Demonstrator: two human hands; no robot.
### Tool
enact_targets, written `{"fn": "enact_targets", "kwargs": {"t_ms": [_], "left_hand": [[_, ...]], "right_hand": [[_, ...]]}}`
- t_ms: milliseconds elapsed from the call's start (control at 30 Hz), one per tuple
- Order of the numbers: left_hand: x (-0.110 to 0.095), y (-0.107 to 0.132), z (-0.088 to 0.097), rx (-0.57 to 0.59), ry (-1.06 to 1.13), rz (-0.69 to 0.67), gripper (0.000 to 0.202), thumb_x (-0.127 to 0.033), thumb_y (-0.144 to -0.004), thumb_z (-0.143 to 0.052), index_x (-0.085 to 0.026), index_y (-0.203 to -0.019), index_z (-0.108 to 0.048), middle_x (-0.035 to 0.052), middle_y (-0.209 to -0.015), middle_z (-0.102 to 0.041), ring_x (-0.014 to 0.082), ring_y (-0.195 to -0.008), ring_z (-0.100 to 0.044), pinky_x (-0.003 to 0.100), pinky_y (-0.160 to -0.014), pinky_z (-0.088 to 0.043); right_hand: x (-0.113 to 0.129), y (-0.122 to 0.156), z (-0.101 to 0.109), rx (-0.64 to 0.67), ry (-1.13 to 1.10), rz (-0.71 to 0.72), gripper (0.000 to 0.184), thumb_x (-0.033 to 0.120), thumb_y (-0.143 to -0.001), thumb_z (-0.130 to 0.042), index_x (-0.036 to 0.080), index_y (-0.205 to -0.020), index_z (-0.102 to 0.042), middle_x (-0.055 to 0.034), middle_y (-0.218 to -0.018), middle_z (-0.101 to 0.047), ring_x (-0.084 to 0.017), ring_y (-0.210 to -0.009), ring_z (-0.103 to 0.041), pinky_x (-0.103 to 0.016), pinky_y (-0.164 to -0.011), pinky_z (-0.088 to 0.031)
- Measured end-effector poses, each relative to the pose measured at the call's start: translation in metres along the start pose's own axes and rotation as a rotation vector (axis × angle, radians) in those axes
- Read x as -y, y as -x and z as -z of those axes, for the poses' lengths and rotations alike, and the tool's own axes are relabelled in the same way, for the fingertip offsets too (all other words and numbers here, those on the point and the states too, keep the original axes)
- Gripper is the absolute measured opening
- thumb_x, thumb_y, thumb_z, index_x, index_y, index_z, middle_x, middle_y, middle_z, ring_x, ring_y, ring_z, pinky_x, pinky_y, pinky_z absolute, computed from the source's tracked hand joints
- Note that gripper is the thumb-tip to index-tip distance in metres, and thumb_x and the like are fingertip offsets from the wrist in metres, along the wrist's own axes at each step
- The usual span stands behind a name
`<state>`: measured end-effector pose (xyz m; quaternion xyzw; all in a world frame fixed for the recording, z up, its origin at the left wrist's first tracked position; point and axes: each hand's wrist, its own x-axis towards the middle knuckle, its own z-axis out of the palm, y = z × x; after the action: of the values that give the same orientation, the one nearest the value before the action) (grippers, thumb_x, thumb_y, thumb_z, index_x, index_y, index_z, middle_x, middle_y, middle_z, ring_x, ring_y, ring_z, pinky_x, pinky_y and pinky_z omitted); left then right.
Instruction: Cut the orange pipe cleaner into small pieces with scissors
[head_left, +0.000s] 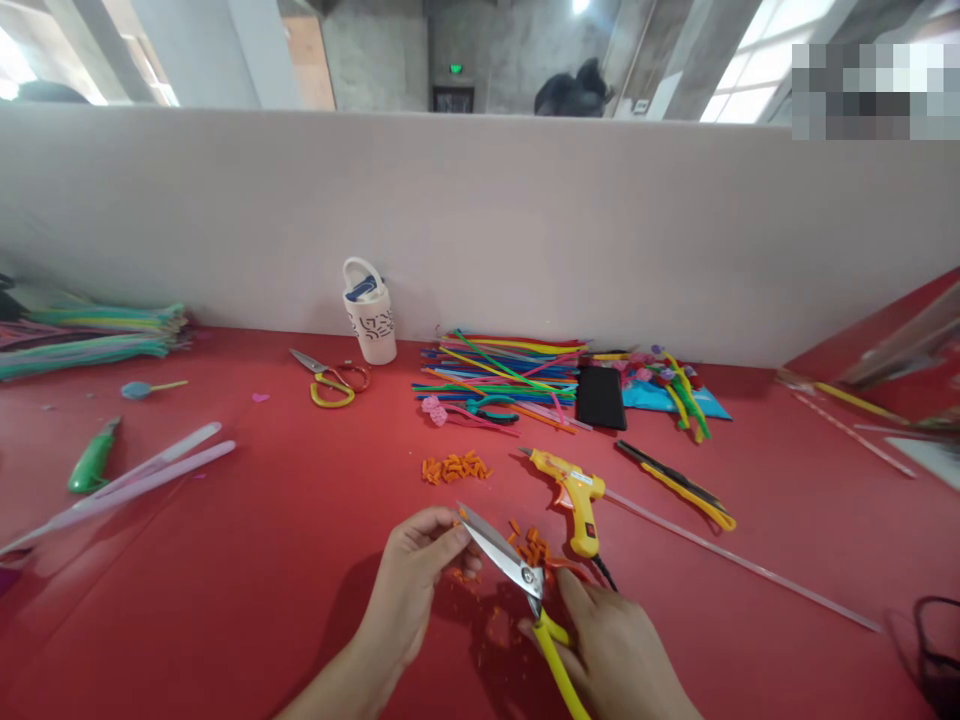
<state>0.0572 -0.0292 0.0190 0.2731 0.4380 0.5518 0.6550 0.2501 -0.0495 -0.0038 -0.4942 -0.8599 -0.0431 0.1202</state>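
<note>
Scissors [504, 556] with yellow and red handles are in my right hand [611, 640], whose fingers are wrapped round the grips. Their blades point up and left towards my left hand [420, 565]. Thumb and fingers of that hand pinch a small orange piece [461, 514] right at the blade tips. Beneath the blades lies a loose heap of short orange pieces [534, 548], with orange crumbs scattered on the red table [285, 560]. A second pile of orange pieces [454, 467] sits farther off, beyond my hands.
A yellow glue gun [581, 492] with a long glue stick lies right of centre. Behind are coloured pipe cleaners [502, 370], a black phone [601, 398], a white cup holder [375, 325] and other scissors [330, 384]. Tweezers [150, 475] and a green tool [92, 462] lie left. A white partition [480, 220] stands behind.
</note>
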Motion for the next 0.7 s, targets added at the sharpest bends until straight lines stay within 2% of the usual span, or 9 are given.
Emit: {"fn": "enact_targets", "kwargs": {"t_ms": [700], "left_hand": [[-0.0026,0.0015,-0.0015,0.007,-0.003,0.004,0.009,-0.020,-0.067,-0.064,-0.013,-0.061,-0.061,-0.0014,-0.051,-0.059,0.0085,-0.046,-0.053,0.020,-0.049,-0.043]], "right_hand": [[-0.0002,0.0009,-0.0024,-0.031,0.001,0.015,0.025,0.043,-0.080,-0.039,0.022,-0.066,-0.042,0.0000,-0.047,-0.057,-0.016,-0.039,-0.055,-0.025,-0.038,-0.027]]}}
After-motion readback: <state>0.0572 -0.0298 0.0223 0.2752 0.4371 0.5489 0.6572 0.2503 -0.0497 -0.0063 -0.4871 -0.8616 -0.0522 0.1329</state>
